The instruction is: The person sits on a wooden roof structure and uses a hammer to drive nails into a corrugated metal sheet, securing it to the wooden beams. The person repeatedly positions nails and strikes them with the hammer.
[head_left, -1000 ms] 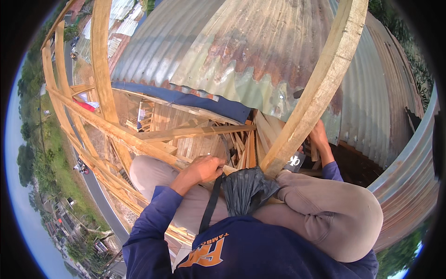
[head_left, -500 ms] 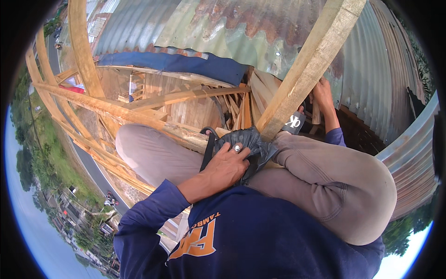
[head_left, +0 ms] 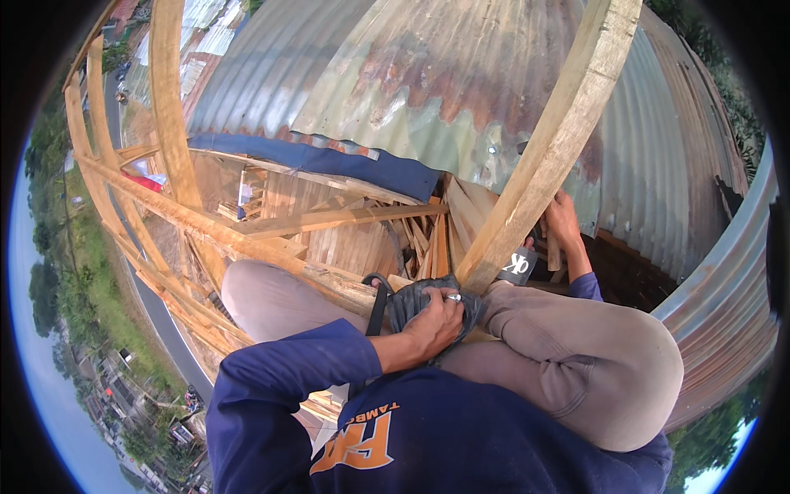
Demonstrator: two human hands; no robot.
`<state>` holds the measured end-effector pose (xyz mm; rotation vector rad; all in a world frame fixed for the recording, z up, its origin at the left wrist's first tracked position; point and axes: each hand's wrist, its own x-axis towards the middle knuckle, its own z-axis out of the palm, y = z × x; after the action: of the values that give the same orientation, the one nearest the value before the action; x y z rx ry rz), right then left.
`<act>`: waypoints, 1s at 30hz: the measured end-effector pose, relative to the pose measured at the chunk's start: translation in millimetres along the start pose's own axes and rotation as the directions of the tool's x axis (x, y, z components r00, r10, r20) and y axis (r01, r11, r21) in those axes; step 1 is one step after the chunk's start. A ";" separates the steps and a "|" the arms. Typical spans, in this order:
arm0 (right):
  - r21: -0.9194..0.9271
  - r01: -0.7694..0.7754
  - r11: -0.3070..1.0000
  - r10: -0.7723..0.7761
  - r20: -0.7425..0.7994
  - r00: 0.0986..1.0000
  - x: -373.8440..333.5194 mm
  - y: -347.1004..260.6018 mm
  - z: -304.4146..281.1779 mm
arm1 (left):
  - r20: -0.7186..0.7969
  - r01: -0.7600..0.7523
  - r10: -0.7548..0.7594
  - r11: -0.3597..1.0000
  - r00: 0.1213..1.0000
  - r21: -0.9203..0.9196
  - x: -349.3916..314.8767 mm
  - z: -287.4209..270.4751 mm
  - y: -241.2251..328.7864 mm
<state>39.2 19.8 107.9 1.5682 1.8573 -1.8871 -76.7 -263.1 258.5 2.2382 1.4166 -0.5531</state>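
Observation:
My left hand (head_left: 434, 323), with a ring on one finger, lies closed over a crumpled black plastic bag (head_left: 403, 303) in my lap, its fingers pressed into it. A black strap-like piece (head_left: 378, 311) stands beside the bag. To the right, beyond a slanting wooden post (head_left: 551, 156), my right hand (head_left: 564, 221) reaches down near the edge of the corrugated roof. Its fingers are curled and partly hidden; what they grip is unclear. A short piece of wood (head_left: 553, 249) is just below it. A dark sandal (head_left: 518, 266) on my foot shows close by.
Rusty corrugated metal sheets (head_left: 411, 82) spread ahead, with a blue sheet (head_left: 329, 162) along their lower edge. Timber beams (head_left: 197, 222) frame the left side, high above a road (head_left: 169, 325). Loose planks (head_left: 424, 247) lie below. A dark gap (head_left: 629, 276) opens at right.
My left hand has shifted right and curled further over the black bag. My right hand stays by the roof edge. The view has tilted, showing more roof.

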 end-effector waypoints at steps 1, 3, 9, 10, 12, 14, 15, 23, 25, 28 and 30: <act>0.001 -0.005 1.000 0.005 -0.003 1.000 -0.7 1.8 -1.1 | -0.017 -0.022 0.021 1.000 1.000 -0.023 -0.8 -1.2 -2.5; 0.025 -0.019 1.000 0.019 -0.010 1.000 1.8 4.2 -2.0 | -0.085 -0.067 0.062 0.996 0.994 -0.051 -1.0 -3.5 -8.5; 0.097 -0.101 0.990 0.102 -0.004 0.995 -6.3 -7.8 -2.8 | -0.310 -0.229 0.065 0.817 0.948 -0.529 -14.3 -11.4 -38.3; 0.113 -0.097 0.989 0.098 -0.010 0.995 -8.5 -9.8 -2.3 | -0.316 -0.263 0.056 0.696 0.947 -0.668 -18.6 -10.7 -44.6; 0.142 -0.087 0.986 0.091 -0.018 0.996 -14.6 -10.2 -3.7 | -0.193 -0.193 0.042 0.412 0.980 -0.891 -23.1 -10.3 -58.7; 0.178 -0.089 0.980 0.098 -0.044 0.994 -21.2 -10.3 -7.4 | 0.050 0.040 0.101 0.104 0.994 -0.994 -26.0 -20.8 -80.2; 0.187 -0.095 0.978 0.109 -0.069 0.992 -24.6 -10.9 -9.5 | 0.020 0.011 -0.059 -0.163 0.998 -0.987 -30.6 -15.4 -81.2; 0.229 -0.030 0.973 0.062 -0.132 0.989 -37.0 -22.4 -11.6 | -0.303 0.092 -0.793 0.408 0.528 -0.908 14.9 57.2 -259.7; 0.211 -0.021 0.977 0.051 -0.137 0.989 -37.2 -23.2 -9.9 | -0.391 0.269 -0.792 0.550 0.469 -0.791 32.2 107.2 -323.0; 0.194 -0.026 0.981 0.057 -0.158 0.986 -42.9 -24.2 -11.0 | -0.456 0.464 -0.756 0.651 0.469 -0.601 51.2 155.7 -373.6; 0.183 -0.048 0.982 0.079 -0.166 0.983 -50.2 -25.2 -11.0 | -0.501 0.477 -0.714 0.700 0.489 -0.531 54.4 176.9 -385.6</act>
<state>53.2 6.2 161.7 1.8797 1.7157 -1.9967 -424.6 -172.7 26.7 1.6422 2.5074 0.3988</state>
